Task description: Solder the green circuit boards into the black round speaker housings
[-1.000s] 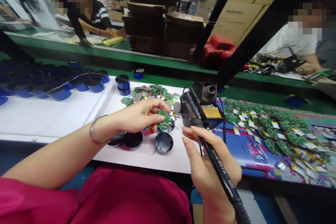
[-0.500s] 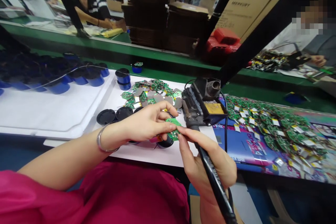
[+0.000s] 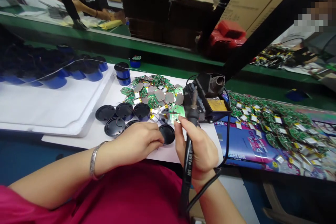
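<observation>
Your right hand (image 3: 200, 145) curls round soldering iron (image 3: 188, 161), fingertips nearly together at near edge of green board (image 3: 180, 109); grip there unclear. Your left hand (image 3: 139, 141) bent at black cup (image 3: 168, 133), hold unclear. Board outside cup, far right of it; loose boards (image 3: 160, 95) piled beyond, seemingly undone.

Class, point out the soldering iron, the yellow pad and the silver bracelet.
Soldering iron (image 3: 188, 155), head view: on its black handle.
Yellow pad (image 3: 217, 104), head view: on its top.
Silver bracelet (image 3: 92, 163), head view: on its band.
</observation>
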The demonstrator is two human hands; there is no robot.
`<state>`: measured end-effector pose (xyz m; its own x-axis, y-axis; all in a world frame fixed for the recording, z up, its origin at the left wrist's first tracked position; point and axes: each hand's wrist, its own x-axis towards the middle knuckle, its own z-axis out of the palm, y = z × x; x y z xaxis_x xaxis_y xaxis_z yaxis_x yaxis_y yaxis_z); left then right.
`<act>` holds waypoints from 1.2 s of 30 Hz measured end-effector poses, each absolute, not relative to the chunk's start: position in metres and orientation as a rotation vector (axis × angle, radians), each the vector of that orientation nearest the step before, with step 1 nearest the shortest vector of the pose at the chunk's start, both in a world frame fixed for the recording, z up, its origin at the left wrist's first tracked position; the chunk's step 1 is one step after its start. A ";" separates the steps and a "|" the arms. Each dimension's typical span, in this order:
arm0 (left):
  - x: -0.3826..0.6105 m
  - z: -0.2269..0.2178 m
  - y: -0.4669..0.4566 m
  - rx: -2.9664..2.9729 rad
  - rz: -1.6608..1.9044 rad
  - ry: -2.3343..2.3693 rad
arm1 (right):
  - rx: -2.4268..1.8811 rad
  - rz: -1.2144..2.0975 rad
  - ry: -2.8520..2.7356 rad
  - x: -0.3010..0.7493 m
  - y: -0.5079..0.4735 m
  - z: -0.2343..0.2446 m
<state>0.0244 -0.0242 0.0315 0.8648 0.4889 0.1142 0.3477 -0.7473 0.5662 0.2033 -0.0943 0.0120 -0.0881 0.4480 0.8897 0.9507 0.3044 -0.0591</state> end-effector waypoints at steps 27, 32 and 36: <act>0.043 0.029 -0.019 2.136 0.482 0.740 | -1.341 -0.380 -1.612 0.188 -0.127 -0.006; 0.049 0.029 -0.019 2.128 0.479 0.703 | -1.395 -0.289 -1.531 0.193 -0.125 -0.001; 0.049 0.028 -0.020 2.151 0.498 0.651 | -1.382 -0.249 -1.534 0.195 -0.122 0.001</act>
